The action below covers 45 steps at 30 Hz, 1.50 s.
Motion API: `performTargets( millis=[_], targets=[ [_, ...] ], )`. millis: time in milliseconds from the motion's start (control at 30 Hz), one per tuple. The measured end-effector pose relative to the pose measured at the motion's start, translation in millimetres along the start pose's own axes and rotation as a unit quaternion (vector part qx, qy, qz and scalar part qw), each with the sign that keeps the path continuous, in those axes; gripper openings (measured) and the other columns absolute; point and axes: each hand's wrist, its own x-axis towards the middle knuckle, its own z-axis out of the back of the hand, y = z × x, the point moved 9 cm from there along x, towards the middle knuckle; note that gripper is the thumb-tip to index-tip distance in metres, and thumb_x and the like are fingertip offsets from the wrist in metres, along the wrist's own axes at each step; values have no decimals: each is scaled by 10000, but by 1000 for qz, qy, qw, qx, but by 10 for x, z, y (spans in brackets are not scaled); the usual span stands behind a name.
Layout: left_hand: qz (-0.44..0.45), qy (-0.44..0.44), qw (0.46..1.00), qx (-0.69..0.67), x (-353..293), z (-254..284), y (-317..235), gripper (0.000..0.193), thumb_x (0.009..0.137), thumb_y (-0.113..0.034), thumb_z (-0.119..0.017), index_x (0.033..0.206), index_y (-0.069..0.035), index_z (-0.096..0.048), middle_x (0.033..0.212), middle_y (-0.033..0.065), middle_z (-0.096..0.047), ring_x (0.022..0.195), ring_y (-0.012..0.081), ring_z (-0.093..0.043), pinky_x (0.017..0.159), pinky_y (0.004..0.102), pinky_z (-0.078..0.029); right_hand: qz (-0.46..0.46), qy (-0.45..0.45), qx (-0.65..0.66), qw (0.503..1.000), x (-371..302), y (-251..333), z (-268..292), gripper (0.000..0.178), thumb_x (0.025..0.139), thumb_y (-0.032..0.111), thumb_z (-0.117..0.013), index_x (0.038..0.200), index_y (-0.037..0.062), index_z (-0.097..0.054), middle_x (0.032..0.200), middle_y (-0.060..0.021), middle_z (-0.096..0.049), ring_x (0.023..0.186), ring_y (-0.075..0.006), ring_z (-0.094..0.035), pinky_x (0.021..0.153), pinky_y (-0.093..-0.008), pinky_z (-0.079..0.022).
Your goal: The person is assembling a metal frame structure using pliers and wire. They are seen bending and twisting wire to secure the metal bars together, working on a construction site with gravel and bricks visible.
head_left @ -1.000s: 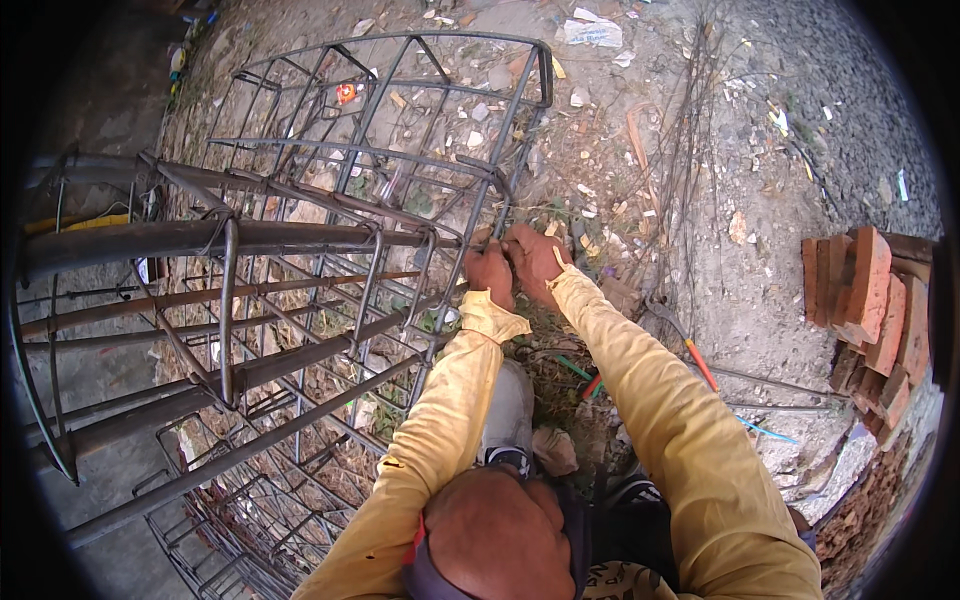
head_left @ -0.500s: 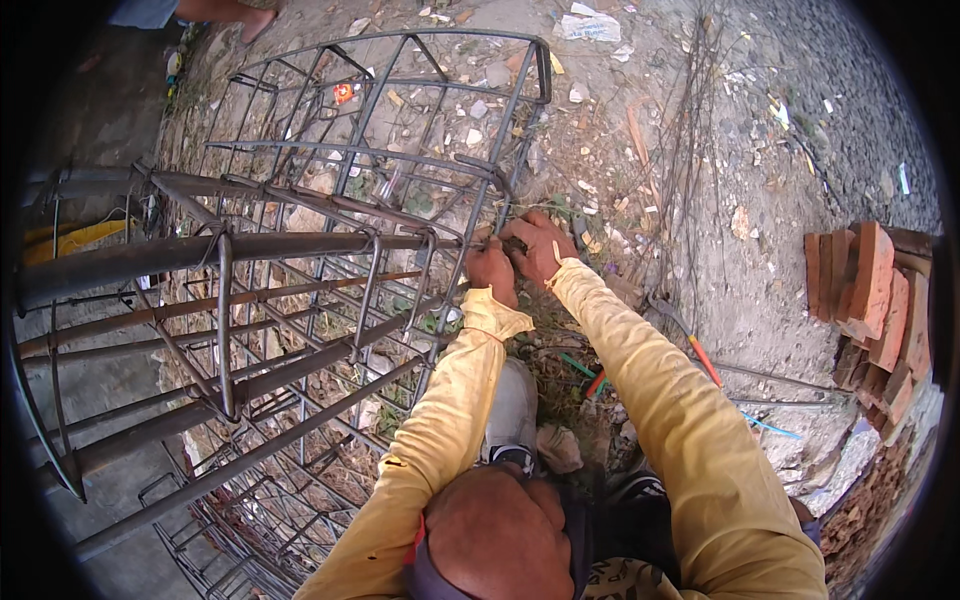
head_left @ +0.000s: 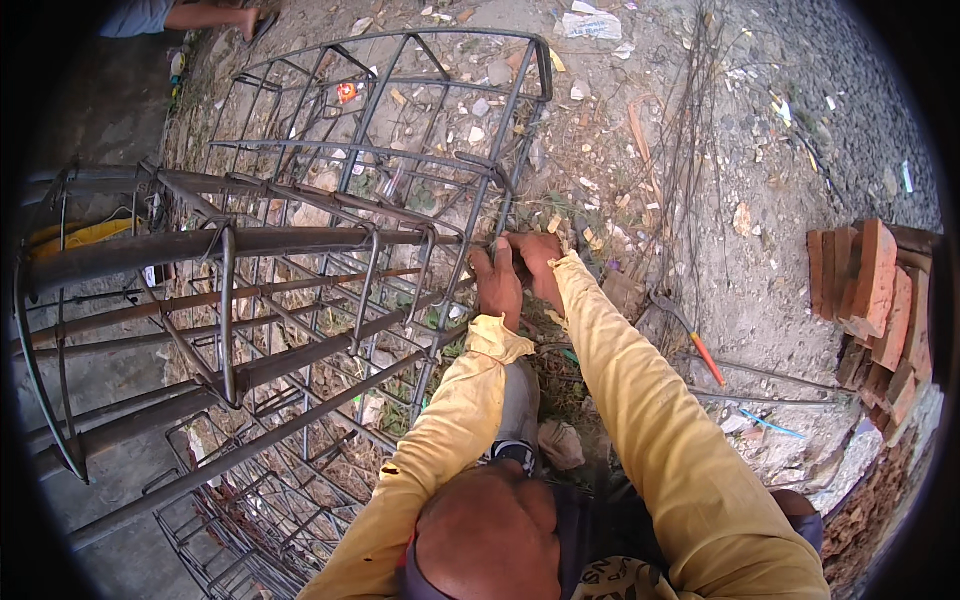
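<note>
A cage of dark steel reinforcing bars (head_left: 330,238), with stirrups tied across its long bars, runs in from the left and ends by my hands. My left hand (head_left: 497,285) is closed at the bar ends, thumb and fingers pressed together. Right beside it, my right hand (head_left: 540,262) is also closed, fingers bent in toward the same bar joint. Whatever lies between my fingertips is hidden or too small to name. A second cage of thinner bars (head_left: 400,150) lies beyond and beneath, its near upright touching the area of my hands.
Pincers with orange-red handles (head_left: 706,358) lie on the ground to my right, near thin steel rods (head_left: 770,377) and a blue strip (head_left: 770,424). Stacked red bricks (head_left: 870,280) stand far right. Loose dark wires (head_left: 690,130) cross the littered ground. Another person's leg (head_left: 215,15) shows at upper left.
My hands have shifted slightly; the left has turned, with its thumb now pointing up. My right forearm has moved a little left, showing more of the pincers. The other person's leg has shifted.
</note>
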Motion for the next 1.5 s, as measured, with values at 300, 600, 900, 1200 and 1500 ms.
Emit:
performTargets(
  millis=[300, 600, 900, 1200, 1500],
  targets=[
    [22, 86, 996, -4, -688, 24, -190, 702, 996, -435, -498, 1504, -10, -268, 1508, 213, -353, 1333, 319, -414, 1042, 375, -372, -124, 115, -265, 949, -97, 96, 377, 634, 860, 554, -594, 1160, 2, -674, 1109, -232, -678, 1047, -351, -655, 894, -426, -495],
    [147, 119, 978, -84, -1127, 217, 296, 609, 961, -439, -587, 1436, -101, -411, 1288, 98, -545, 1044, 182, -586, 823, 331, -484, -112, 242, -641, 719, -1888, 136, 1940, 668, 795, 548, -677, 1270, 104, -523, 1217, -204, -539, 1134, -419, -555, 927, -538, -459],
    [62, 166, 984, 24, -1083, -12, 285, 558, 942, -303, -654, 1382, -21, -460, 1155, 78, -610, 977, 163, -600, 756, 299, -485, -138, 83, -500, 851, -2443, -369, 2212, 610, 777, 303, -758, 1226, 61, -424, 1110, -226, -563, 1109, -420, -561, 919, -471, -469],
    [-59, 357, 926, 105, -1405, -591, 317, 596, 963, -271, -610, 1406, 60, -385, 1264, 221, -582, 1132, 254, -592, 960, 358, -472, -45, 1, -368, 929, -2304, -51, 2121, 283, 909, 269, -605, 937, -11, -576, 881, -248, -583, 863, -435, -583, 763, -477, -453],
    [224, 375, 851, -292, -1722, -986, 366, 451, 983, -378, -481, 1305, -76, -388, 1078, 142, -618, 952, 261, -633, 860, 466, -527, -95, 89, 2, 991, -2173, -11, 928, 272, 962, 257, -606, 1089, 29, -528, 932, -76, -588, 811, -176, -585, 712, -334, -490]
  ],
)
